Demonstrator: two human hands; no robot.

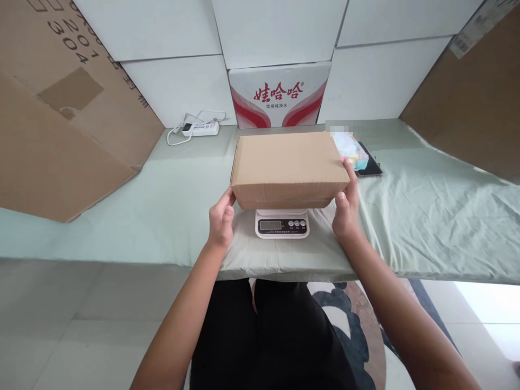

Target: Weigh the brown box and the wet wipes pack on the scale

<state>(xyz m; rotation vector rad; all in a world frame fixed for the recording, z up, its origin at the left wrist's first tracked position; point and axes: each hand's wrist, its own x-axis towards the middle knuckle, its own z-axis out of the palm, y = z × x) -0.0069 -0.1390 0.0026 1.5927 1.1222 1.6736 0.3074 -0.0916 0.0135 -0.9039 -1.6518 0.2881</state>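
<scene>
A closed brown cardboard box is over a small white kitchen scale in the middle of the cloth-covered surface. Only the front of the scale shows, with a grey display and several round buttons; the box hides its platform. At the box's left front corner, my left hand grips with the fingers against the side. My right hand holds the right end, its fingers along the side and the thumb in front. Whether the box rests on the scale or hangs just above it, I cannot tell.
Behind the box stands a white and red carton against white panels. A white power strip with a cable lies at the back left. Right of the box are a colourful packet and a dark phone. Large cardboard sheets flank both sides.
</scene>
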